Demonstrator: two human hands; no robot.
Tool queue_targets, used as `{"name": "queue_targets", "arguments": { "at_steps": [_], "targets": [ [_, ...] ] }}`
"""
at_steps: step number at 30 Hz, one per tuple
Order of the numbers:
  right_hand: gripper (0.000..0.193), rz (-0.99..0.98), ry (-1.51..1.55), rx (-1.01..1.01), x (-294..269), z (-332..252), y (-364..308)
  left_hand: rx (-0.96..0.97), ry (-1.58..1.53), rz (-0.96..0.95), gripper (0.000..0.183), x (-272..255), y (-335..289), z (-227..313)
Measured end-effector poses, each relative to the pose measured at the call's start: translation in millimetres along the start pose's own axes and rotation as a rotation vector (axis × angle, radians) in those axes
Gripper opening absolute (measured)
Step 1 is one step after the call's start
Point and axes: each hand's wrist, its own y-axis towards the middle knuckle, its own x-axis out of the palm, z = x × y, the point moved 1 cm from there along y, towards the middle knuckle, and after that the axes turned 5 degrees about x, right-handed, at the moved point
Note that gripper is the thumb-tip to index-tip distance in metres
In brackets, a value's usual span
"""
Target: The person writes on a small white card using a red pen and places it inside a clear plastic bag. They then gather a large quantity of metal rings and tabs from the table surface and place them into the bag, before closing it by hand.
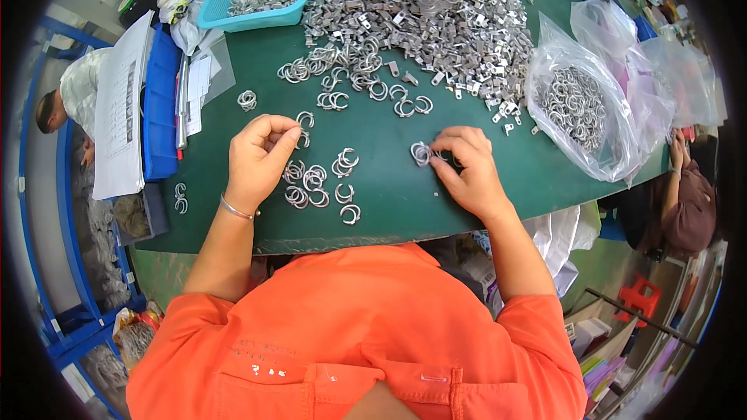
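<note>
My left hand (264, 154) is closed in a pinch, its thumb and fingertips at a pair of silvery open metal rings (305, 119). Farther right, the curled fingers of my right hand (470, 171) close around a similar ring, partly hidden by them. A small bunch of metal rings (420, 154) lies against its fingertips. Between my hands and nearer to me, several small clusters of open rings (314, 177) rest on the green table (389, 214). More linked rings (333, 100) lie just beyond, below a large heap of flat metal tabs (436, 39).
A turquoise basket (268, 19) of metal parts stands at the far left. On the right sits a clear plastic bag (548, 140) filled with rings. A blue tray (161, 109) with papers (124, 105) borders the left side. Other people are at both sides.
</note>
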Motion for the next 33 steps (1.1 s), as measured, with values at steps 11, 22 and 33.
{"name": "queue_targets", "arguments": {
  "at_steps": [11,22,33],
  "targets": [
    [0.053,-0.025,-0.047,-0.07,3.4,-17.0,24.5,0.006,-0.004,0.296,0.008,-29.4,-4.9,-32.3],
    [0.059,-0.019,-0.254,-0.162,32.0,-25.7,53.8,-0.069,-0.069,0.375,0.008,-31.6,-3.6,-46.4],
    [0.024,-0.077,-0.199,-0.477,23.4,-20.4,4.5,-0.054,-0.035,0.349,0.008,-28.8,-4.4,-51.4]
  ]
}}
